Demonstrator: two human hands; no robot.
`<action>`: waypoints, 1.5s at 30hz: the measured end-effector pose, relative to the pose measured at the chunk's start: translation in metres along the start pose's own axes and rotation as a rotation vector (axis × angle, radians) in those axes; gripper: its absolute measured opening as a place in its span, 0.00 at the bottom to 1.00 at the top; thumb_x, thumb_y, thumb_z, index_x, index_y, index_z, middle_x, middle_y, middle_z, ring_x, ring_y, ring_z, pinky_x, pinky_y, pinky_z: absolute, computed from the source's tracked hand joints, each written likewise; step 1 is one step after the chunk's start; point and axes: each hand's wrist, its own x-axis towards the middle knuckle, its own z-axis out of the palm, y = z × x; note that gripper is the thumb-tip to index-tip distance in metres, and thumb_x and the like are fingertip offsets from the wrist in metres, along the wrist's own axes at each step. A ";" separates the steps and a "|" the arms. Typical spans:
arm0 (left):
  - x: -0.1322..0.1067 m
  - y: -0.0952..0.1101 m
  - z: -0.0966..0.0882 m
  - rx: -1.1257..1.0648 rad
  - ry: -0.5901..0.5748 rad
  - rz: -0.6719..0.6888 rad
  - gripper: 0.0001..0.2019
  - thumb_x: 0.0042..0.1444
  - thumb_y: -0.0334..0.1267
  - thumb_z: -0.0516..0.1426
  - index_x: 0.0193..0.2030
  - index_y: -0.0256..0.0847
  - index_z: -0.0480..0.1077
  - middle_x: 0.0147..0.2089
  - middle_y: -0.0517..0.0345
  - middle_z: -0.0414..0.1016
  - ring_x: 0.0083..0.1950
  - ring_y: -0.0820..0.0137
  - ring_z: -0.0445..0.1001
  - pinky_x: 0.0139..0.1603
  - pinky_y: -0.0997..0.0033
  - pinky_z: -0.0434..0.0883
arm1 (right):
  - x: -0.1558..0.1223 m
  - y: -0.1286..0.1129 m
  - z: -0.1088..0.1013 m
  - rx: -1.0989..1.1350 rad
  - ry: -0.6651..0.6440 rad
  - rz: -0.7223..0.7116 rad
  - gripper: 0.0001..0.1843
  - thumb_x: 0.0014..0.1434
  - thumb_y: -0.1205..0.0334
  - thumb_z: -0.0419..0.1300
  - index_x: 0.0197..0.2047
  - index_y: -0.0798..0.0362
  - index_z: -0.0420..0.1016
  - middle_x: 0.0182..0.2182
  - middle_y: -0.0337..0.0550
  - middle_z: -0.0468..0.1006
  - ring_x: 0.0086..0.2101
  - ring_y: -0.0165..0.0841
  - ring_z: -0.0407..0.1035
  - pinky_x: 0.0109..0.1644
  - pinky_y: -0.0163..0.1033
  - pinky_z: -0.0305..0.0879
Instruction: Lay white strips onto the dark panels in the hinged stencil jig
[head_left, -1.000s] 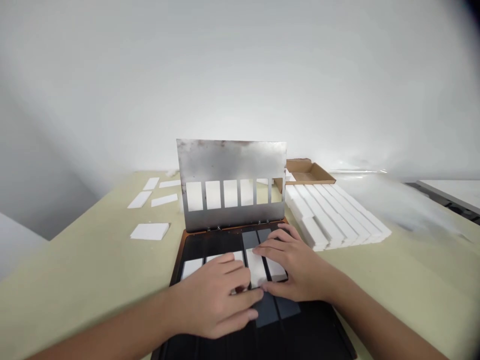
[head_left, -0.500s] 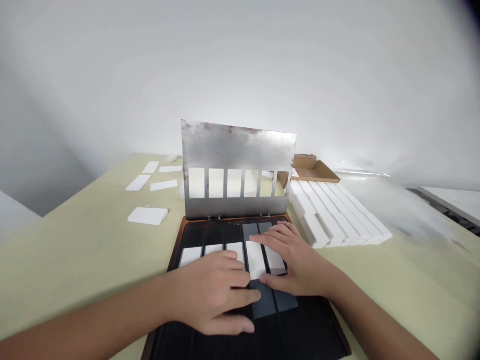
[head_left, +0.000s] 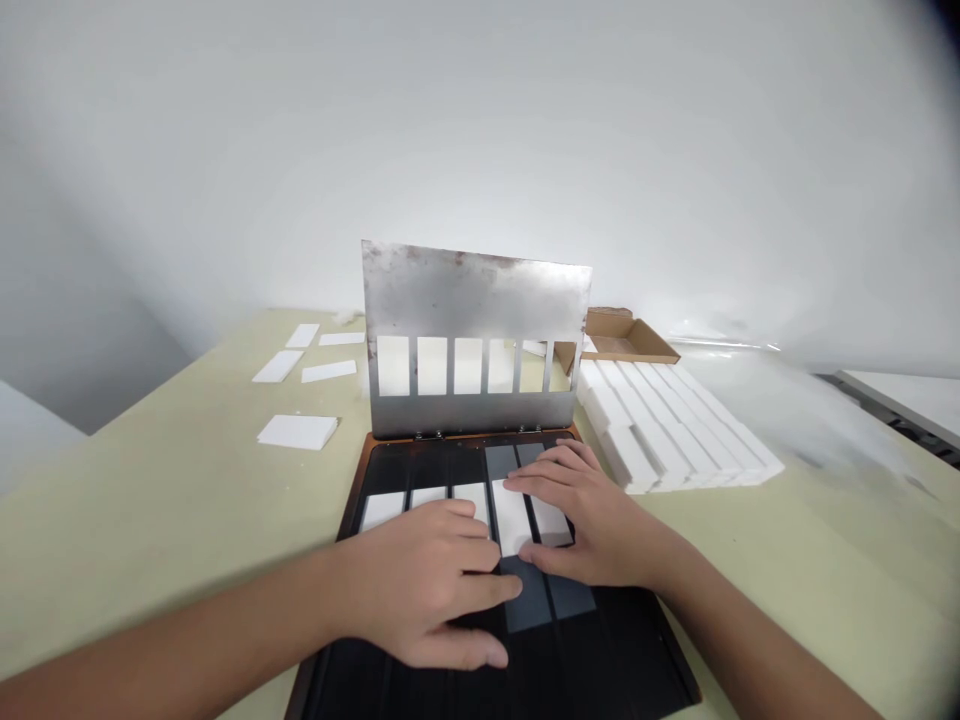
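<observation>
Item, one white card (head_left: pixel 511 525): flat in a black tray (head_left: pixel 592 660), just left of the palm of the right hand (head_left: pixel 596 515), long axis running away from the person, the right hand nearer than the left hand (head_left: pixel 424 585). Right hand: I log it as moderately spread, thumb at the card's near end, index fingertip toward its far end, palm side over a second white card (head_left: pixel 553 525). Left hand: half-curled, thumb and index parted, index tip over a dark grey strip (head_left: pixel 529 605), nothing held that I can see.
</observation>
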 end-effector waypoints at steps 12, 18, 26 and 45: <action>0.001 0.000 0.000 0.004 -0.019 0.008 0.20 0.72 0.54 0.56 0.55 0.38 0.76 0.30 0.55 0.73 0.29 0.62 0.70 0.34 0.58 0.64 | -0.001 -0.002 -0.001 -0.035 -0.019 0.034 0.26 0.64 0.49 0.68 0.62 0.47 0.77 0.61 0.42 0.79 0.60 0.45 0.67 0.72 0.59 0.49; 0.002 0.000 -0.001 -0.014 -0.010 0.011 0.21 0.74 0.54 0.53 0.54 0.38 0.77 0.29 0.54 0.73 0.28 0.63 0.69 0.33 0.59 0.63 | -0.003 -0.002 -0.001 -0.037 -0.016 0.026 0.25 0.65 0.48 0.68 0.62 0.46 0.77 0.62 0.42 0.79 0.60 0.46 0.67 0.73 0.61 0.48; 0.003 -0.001 -0.001 -0.013 -0.011 0.010 0.21 0.73 0.54 0.54 0.53 0.38 0.77 0.28 0.56 0.73 0.28 0.63 0.68 0.33 0.59 0.63 | -0.002 -0.003 -0.002 -0.039 -0.013 0.026 0.25 0.65 0.48 0.68 0.62 0.46 0.77 0.62 0.43 0.79 0.60 0.46 0.67 0.73 0.61 0.49; 0.002 0.001 -0.002 -0.010 -0.011 0.003 0.20 0.72 0.53 0.55 0.54 0.39 0.77 0.28 0.57 0.71 0.27 0.64 0.67 0.33 0.60 0.64 | -0.003 -0.001 -0.001 -0.052 -0.007 0.027 0.25 0.64 0.48 0.68 0.62 0.46 0.78 0.61 0.44 0.79 0.60 0.47 0.68 0.73 0.63 0.48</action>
